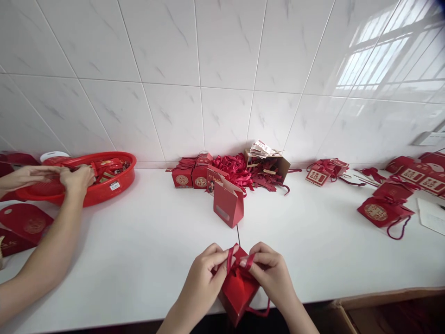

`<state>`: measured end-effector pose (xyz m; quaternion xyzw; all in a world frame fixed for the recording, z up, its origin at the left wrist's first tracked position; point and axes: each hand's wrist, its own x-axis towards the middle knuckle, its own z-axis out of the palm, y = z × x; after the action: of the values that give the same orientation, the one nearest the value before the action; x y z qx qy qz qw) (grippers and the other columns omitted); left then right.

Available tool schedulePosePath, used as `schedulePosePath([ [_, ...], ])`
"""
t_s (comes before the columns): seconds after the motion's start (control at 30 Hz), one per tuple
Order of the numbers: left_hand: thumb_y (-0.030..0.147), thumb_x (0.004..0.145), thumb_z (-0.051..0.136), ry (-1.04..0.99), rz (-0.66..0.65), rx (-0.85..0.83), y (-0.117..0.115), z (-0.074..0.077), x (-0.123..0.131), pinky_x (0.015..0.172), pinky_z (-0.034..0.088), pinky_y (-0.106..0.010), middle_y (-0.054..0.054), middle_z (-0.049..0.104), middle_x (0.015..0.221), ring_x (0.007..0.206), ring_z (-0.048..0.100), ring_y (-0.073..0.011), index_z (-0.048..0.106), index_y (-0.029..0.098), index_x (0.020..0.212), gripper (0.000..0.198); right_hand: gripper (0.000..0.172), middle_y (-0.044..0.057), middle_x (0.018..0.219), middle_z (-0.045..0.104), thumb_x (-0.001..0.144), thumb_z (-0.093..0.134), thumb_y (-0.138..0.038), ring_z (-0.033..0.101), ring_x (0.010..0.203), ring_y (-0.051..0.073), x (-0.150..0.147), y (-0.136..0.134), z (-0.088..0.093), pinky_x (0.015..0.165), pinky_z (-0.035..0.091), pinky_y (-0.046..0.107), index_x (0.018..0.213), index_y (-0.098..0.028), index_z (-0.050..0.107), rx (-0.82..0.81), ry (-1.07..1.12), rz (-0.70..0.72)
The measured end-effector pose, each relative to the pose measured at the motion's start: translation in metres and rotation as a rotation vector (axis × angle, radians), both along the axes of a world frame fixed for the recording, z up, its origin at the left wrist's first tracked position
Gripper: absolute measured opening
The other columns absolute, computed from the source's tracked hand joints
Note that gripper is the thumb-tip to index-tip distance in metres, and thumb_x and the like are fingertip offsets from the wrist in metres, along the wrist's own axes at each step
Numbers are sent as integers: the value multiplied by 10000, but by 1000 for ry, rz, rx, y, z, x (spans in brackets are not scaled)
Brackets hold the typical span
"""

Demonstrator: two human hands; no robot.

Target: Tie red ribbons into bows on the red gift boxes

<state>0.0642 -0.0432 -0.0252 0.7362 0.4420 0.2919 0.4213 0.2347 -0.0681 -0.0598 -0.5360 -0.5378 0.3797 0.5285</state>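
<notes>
A red gift box (239,290) sits at the table's front edge between my hands. Red ribbon (230,258) is looped over its top, and a dark red cord hangs at its right side. My left hand (209,273) pinches one loop of the ribbon between thumb and fingers. On the other side, my right hand (269,269) pinches a second ribbon loop close to the box top. Just beyond stands an upright red paper bag (227,204) with a small clear window.
A co-worker's hands (74,178) reach into a red plastic basin (114,185) of wrapped items at left. Along the wall lie a heap of red ribbons (234,169), a cardboard box (280,167) and small red boxes (182,176). Finished-looking red boxes (380,211) stand at right.
</notes>
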Motion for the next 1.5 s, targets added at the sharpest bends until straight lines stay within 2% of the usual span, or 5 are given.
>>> schedulePosePath([
  [0.23, 141, 891, 377, 165, 25, 362, 3, -23, 10, 659, 503, -263, -75, 532, 996, 755, 584, -159, 643, 266, 1059, 339, 164, 41, 767, 598, 765, 685, -336, 550, 649, 146, -8, 2, 6, 569, 451, 257, 677, -213, 751, -19, -18, 72],
  [0.67, 106, 930, 329, 78, -324, 369, 18, -15, -3, 789, 510, -266, -78, 539, 1148, 890, 603, -148, 626, 297, 1147, 414, 155, -9, 800, 472, 636, 486, -57, 396, 609, 97, 4, 12, 20, 530, 326, 225, 614, -192, 412, -101, -178, 224],
  [1.2, 267, 943, 366, 274, 16, 331, 23, -13, -29, 538, 436, -251, -42, 516, 952, 516, 445, -83, 574, 202, 894, 223, 139, 45, 1026, 551, 674, 526, -112, 483, 676, 127, 32, 8, 17, 636, 408, 293, 584, -190, 453, -121, -378, 94],
  [1.33, 276, 927, 401, 162, -44, 254, 20, -11, -31, 838, 497, -308, -75, 526, 1128, 960, 582, -180, 558, 218, 883, 173, 148, 50, 1025, 559, 715, 503, -122, 538, 877, 194, 34, 7, 11, 768, 431, 340, 637, -209, 413, -43, -387, 53],
  [1.5, 349, 934, 422, 143, -152, 235, 25, -13, -22, 1003, 411, -422, -56, 492, 1321, 1267, 410, -246, 535, 206, 745, 262, 155, 74, 1113, 538, 763, 514, -173, 518, 1068, 242, 31, 10, 5, 903, 413, 408, 650, -213, 416, 14, -376, 6],
])
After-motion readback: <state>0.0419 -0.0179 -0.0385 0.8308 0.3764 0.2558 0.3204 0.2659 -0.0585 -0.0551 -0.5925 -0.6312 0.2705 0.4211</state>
